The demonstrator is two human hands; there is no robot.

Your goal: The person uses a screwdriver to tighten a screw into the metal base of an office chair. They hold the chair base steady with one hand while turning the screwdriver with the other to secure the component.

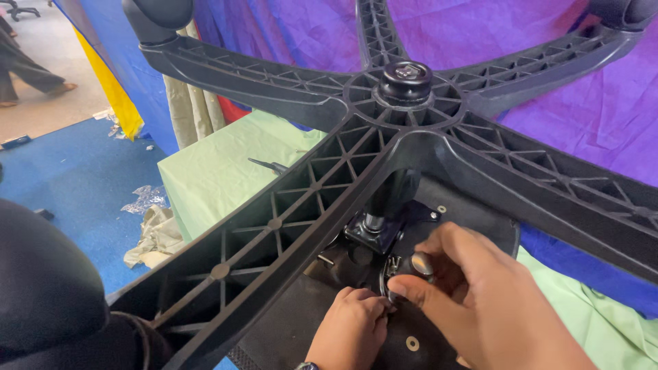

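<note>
chair base (384, 130) overhead — hands (425, 301) under spokes; green cloth (212, 171) beside

hands: 2 – left hand (349, 329), right hand (480, 301) | chair base (384, 130): 1 (five spokes) | casters: 2 (156, 17) (627, 10) | screwdriver (269, 164): 1 | green-covered table (212, 171): 1

left hand (351, 327) curled knuckles-up, right hand (473, 294) pinching, fingertips close together

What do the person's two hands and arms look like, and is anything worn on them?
Both hands are bare, with no gloves and no rings visible. The left hand has a dark band, perhaps a watch, at the wrist by the bottom edge. The right hand shows no sleeve in the visible part; its wrist runs out of frame.
</note>
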